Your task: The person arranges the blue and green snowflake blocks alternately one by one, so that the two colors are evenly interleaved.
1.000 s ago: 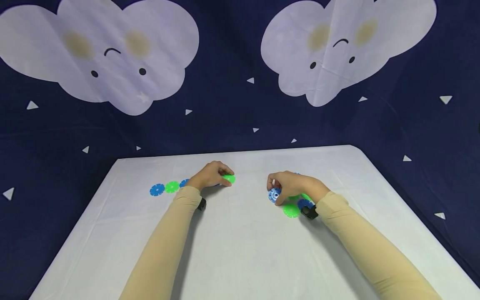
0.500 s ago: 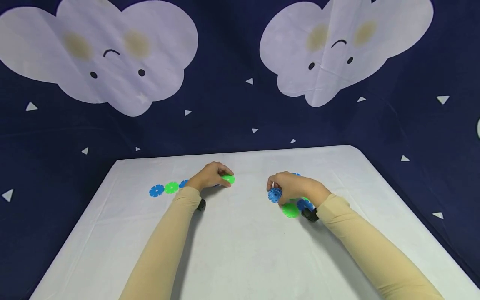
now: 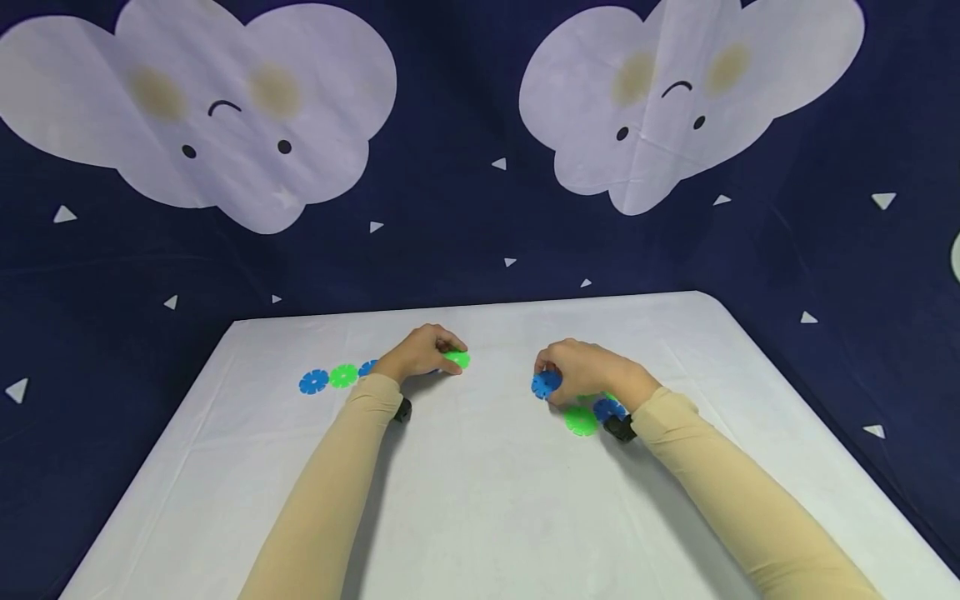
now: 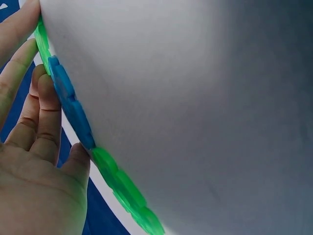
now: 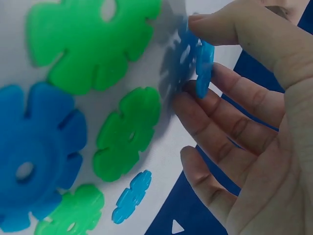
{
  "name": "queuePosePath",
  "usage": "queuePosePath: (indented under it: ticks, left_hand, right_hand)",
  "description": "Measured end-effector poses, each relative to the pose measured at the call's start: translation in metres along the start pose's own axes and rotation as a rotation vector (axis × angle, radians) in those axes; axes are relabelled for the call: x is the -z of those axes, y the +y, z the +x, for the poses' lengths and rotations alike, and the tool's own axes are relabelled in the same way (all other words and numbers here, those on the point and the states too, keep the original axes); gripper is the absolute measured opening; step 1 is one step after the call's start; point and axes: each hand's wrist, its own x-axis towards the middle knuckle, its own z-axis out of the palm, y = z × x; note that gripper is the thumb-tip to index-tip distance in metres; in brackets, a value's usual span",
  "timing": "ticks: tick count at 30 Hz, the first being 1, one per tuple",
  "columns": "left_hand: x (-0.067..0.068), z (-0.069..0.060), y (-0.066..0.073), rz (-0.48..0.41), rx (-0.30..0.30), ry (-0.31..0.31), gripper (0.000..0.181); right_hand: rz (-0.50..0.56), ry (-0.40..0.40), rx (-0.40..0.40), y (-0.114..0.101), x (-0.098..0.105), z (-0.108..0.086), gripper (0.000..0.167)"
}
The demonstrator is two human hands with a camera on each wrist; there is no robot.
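In the head view, my left hand pinches a green notched plastic disc at the right end of a row of discs. A blue disc adjoins it in the left wrist view, with fingers lying along the row. My right hand pinches a blue notched disc between thumb and fingers, tilted and above the table. Seen edge-on in the right wrist view, that blue disc casts a shadow on the white surface. The hand partly hides the loose discs under it.
To the left, the row continues with a blue disc and a green disc. Loose green and blue discs lie beneath the right wrist. A white cloth covers the table; a dark blue cloud-print cloth hangs behind it.
My right hand has turned the blue disc between its fingers and shifted it slightly up and left. The left hand and its row stay in place.
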Motion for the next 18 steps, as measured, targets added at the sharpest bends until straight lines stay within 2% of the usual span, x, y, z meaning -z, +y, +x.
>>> queuePosePath:
  ticks: [6, 18]
  left_hand:
    - [0.000, 0.000, 0.000, -0.005, 0.009, 0.004, 0.041]
    - [0.000, 0.001, -0.001, 0.008, 0.004, -0.001, 0.041]
  right_hand:
    - [0.015, 0.041, 0.012, 0.001, 0.003, 0.013, 0.046]
    - [0.014, 0.064, -0.024, -0.009, 0.003, 0.046, 0.046]
